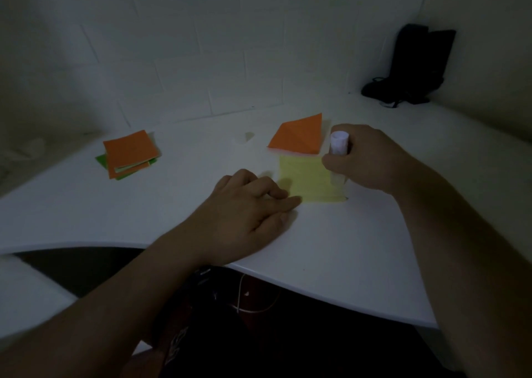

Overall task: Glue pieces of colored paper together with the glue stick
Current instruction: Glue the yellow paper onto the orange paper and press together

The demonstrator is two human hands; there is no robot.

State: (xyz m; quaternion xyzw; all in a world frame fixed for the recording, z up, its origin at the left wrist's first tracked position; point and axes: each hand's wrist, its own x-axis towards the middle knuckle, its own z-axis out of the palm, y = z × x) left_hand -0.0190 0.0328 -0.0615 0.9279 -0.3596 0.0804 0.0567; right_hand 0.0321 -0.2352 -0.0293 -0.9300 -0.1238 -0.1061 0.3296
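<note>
A yellow paper square point(309, 180) lies flat on the white table point(345, 248). My left hand point(247, 207) rests on the table with its fingertips pressing the square's near left corner. My right hand point(365, 158) grips a white glue stick point(339, 144) upright, its lower end down on the square's right edge. An orange folded paper point(299, 135) lies just behind the yellow square, touching its far edge.
A stack of orange and green papers point(129, 154) sits at the left of the table. A small pale cap-like object point(244, 138) lies behind the hands. A black bag point(414, 66) stands in the far right corner. The table's curved front edge runs close to my body.
</note>
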